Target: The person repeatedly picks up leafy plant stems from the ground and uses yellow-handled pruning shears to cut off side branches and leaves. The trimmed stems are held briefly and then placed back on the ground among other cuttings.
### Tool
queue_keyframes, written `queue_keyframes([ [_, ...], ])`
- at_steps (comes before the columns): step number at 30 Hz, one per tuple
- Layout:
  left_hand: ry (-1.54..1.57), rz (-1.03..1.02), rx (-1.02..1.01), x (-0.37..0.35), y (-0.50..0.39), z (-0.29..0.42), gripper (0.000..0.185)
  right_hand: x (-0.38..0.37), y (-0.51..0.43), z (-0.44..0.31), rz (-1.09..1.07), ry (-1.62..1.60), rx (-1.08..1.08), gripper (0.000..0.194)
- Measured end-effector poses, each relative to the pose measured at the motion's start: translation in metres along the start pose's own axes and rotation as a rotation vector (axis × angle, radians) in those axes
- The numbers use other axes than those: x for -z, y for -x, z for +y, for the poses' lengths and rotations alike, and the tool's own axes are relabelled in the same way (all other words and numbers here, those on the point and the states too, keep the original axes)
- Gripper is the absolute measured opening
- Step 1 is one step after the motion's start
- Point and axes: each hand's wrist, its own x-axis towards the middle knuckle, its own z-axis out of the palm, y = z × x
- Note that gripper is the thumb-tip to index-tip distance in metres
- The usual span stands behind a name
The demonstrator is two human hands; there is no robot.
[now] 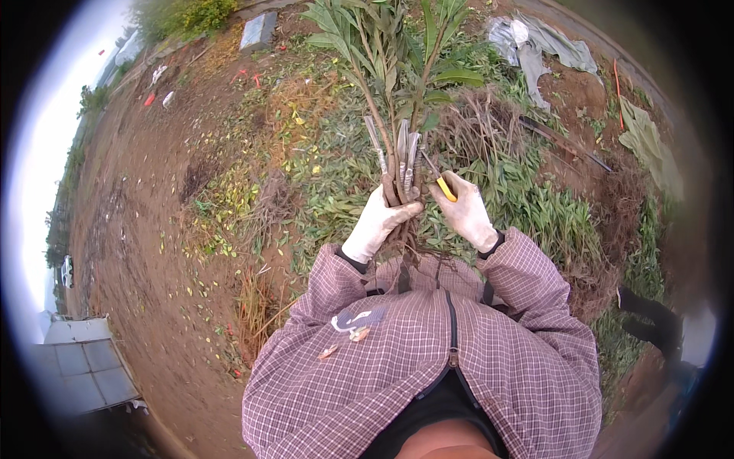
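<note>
My left hand (pixel 378 225), in a dirty white glove, is closed around a bundle of leafy young saplings (pixel 393 146) just above their bare roots (pixel 404 235). Clear plastic film strips (pixel 408 155) wrap several of the lower stems. In my gloved right hand (pixel 467 213) is a slim tool with a yellow handle (pixel 446 189), probably a knife. Its narrow metal end (pixel 430 163) points up and left, close beside the wrapped stems; whether it touches them cannot be told. The roots hang in front of my checked jacket (pixel 413 344).
Cut leafy plants (pixel 527 212) cover the soil ahead and to the right. A pile of rooted stems (pixel 481 123) lies beyond my right hand, near a long dark bar (pixel 565 143). Grey cloth (pixel 533 51) is farther back. A person's dark-clothed leg (pixel 654 321) shows at right.
</note>
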Motion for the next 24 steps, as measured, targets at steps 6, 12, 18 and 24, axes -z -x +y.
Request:
queue_keyframes([
  [6,0.034,-0.108,0.047,-0.001,0.0,-0.006,0.045,-0.002,0.012,0.02,0.049,-0.018,-0.129,0.028],
  [12,0.063,-0.093,0.077,0.004,0.002,-0.008,0.056,0.021,0.007,0.054,0.225,-0.217,-0.33,0.035],
  [18,0.08,-0.111,-0.035,0.01,0.007,-0.013,0.057,0.021,0.052,0.022,-0.144,0.118,0.087,0.054],
  [24,0.011,-0.144,0.045,0.018,0.005,-0.029,0.053,0.01,0.055,-0.019,-0.201,0.257,0.018,0.055],
])
